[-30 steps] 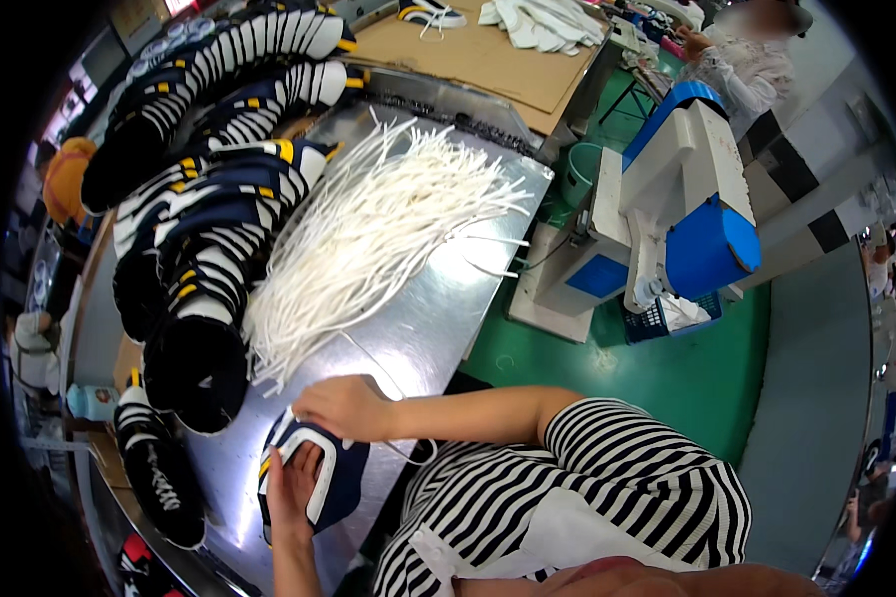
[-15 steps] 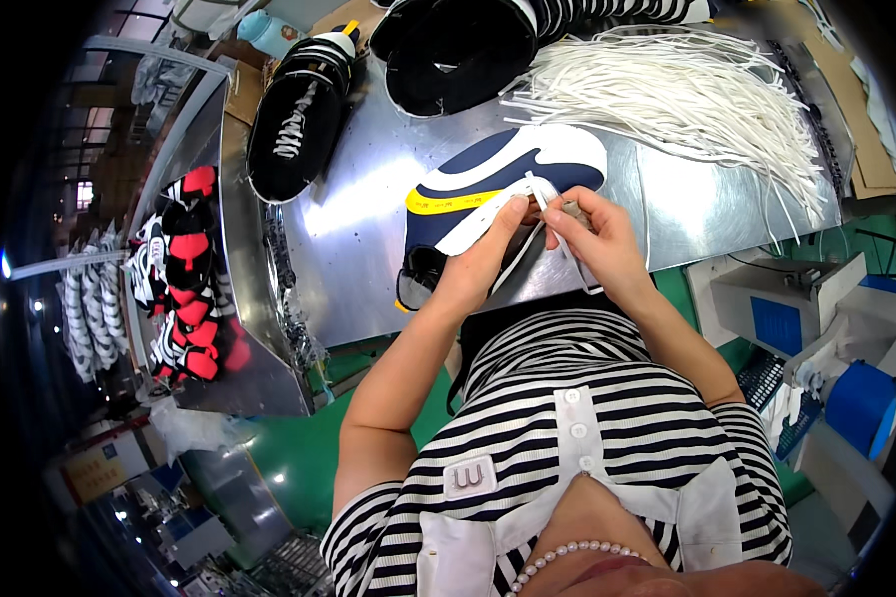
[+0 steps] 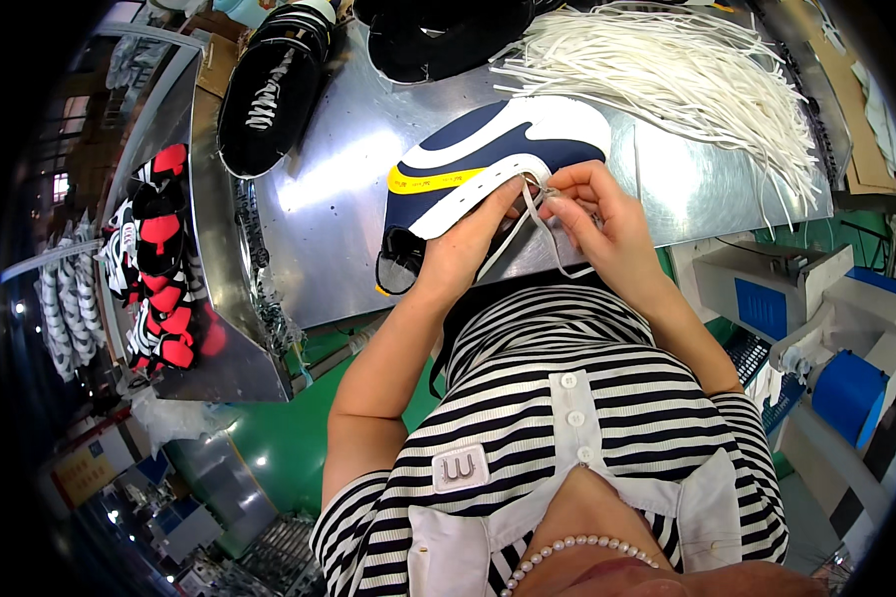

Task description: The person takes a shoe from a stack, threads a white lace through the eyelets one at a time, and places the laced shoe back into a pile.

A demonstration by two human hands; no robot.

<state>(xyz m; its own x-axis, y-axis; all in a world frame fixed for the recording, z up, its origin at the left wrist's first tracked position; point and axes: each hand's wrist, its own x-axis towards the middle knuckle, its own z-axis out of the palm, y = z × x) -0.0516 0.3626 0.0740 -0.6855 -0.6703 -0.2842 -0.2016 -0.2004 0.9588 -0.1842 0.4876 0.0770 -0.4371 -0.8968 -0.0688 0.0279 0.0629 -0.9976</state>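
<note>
A navy, white and yellow shoe upper lies on the steel table on its side. My left hand grips its white eyelet strip, the thumb lying along the strip near the end row of holes. My right hand is closed at that same end, thumb and forefinger pinched on a white shoelace. The lace loops over the strip's edge and its loose end hangs toward my body. My fingers hide the exact hole and the lace's tip.
A large heap of white laces covers the table's far right. Black shoe uppers stand at the far left, with a stack of more black ones at the back. Red, black and white uppers fill a metal side tray.
The lace end that stood up above the eyelet strip now bends over and hangs down. My right fingers have drawn closer around the strip's end. The whole view has shifted slightly.
</note>
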